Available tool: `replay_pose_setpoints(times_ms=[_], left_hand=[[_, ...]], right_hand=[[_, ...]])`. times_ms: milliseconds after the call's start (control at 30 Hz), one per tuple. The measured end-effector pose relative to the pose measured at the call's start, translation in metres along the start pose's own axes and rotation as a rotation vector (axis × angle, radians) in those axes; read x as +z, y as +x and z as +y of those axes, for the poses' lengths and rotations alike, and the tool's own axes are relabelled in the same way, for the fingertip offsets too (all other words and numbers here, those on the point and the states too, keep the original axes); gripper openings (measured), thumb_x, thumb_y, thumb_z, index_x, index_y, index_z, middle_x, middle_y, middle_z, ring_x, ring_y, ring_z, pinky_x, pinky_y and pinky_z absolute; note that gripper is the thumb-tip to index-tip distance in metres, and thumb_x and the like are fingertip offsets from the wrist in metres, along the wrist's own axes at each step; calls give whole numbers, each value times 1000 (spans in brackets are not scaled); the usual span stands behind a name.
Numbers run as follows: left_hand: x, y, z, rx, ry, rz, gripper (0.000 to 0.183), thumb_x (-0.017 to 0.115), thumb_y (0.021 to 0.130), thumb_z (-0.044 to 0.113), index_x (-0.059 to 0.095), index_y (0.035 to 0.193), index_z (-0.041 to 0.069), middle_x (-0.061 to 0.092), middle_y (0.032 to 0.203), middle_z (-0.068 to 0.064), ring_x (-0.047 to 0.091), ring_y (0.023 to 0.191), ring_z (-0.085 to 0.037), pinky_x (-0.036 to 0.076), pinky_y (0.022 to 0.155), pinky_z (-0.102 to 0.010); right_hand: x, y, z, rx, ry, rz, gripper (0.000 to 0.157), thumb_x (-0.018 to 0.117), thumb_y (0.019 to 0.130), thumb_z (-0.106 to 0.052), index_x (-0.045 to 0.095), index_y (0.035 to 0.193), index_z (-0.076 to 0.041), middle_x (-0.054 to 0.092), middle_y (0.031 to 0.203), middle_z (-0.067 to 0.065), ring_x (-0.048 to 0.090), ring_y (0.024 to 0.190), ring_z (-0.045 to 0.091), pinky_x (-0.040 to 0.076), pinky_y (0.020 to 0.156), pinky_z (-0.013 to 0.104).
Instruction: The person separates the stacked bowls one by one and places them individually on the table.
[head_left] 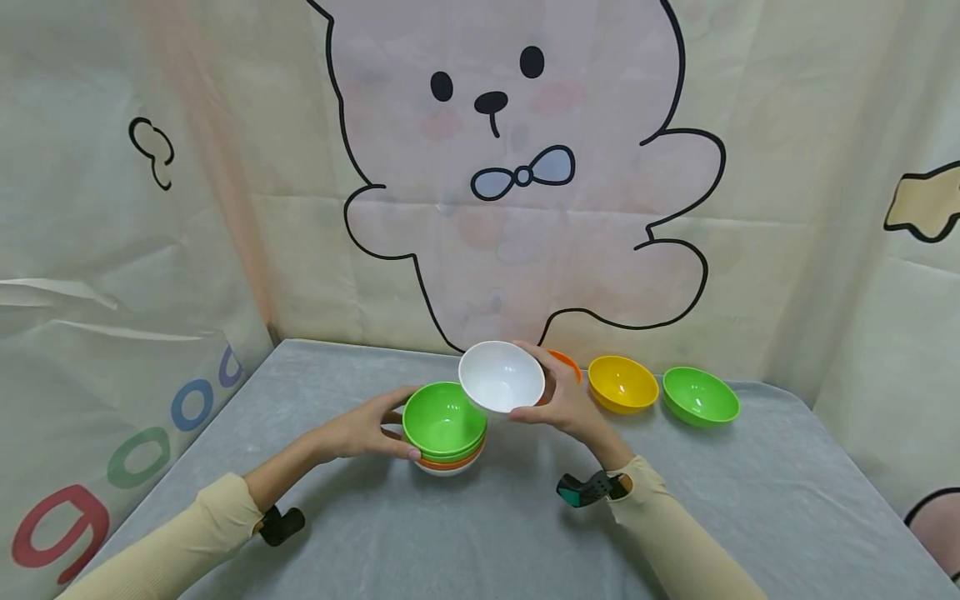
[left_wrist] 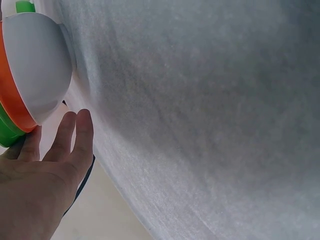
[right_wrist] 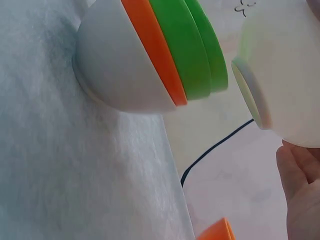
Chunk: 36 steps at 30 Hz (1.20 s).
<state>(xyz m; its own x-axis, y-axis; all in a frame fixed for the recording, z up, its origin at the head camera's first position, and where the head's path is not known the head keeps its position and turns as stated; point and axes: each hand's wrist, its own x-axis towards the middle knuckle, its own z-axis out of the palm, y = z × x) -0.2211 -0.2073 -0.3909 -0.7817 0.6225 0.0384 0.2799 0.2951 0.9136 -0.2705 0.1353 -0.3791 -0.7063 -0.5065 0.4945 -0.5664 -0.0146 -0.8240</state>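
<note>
On the bench (head_left: 465, 542), my left hand (head_left: 369, 427) holds a bowl stack (head_left: 444, 423); my right hand (head_left: 567, 405) grips a white bowl (head_left: 501, 379) above it.

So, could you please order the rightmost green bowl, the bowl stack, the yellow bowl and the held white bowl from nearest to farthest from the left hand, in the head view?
1. Bowl stack, gripped by the left hand
2. Held white bowl, right of the stack
3. Yellow bowl, farther right
4. Rightmost green bowl, farthest right
</note>
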Motion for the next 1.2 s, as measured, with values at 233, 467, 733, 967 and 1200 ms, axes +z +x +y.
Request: replay_pose_setpoints(times_ms=[233,467,733,967,1200], left_hand=[[0,0,1,2,8,1,89,84,87,18,30,159,10,38,153,-12,47,131,-42,49,101,-45],[-1,0,0,-1,0,-6,90,84,87,18,30,159,11,37,154,-12,48,131,-42,48,101,-46],[-1,0,-1,7,-8,-13,90,83,88,17,29,160,11,37,155,-12,48,131,-42,48,102,-47],[-1,0,-1,5,-13,-20,90,83,88,17,28,160,12,37,155,-12,49,130,-41,48,101,-46],[-1,0,-1,11,-17,-20,90,82,88,16,28,160,12,37,155,-12,49,130,-41,48,101,-47]], right_hand=[[-14,-8,0,15,-1,21,91,93,73,-7,46,150,-1,49,145,16,50,124,36,53,96,37],[-23,-19,1,58,-15,37,91,94,73,-11,46,150,-2,47,147,14,49,125,36,54,94,37],[-36,-33,7,79,-48,38,91,92,74,-5,44,151,0,46,148,16,49,125,38,49,99,31],[-48,-48,6,147,-124,53,90,91,75,-5,43,151,0,48,146,17,49,125,38,48,98,27],[-59,-61,7,177,-110,66,90,90,75,-3,42,151,1,47,147,16,47,127,36,48,99,27]])
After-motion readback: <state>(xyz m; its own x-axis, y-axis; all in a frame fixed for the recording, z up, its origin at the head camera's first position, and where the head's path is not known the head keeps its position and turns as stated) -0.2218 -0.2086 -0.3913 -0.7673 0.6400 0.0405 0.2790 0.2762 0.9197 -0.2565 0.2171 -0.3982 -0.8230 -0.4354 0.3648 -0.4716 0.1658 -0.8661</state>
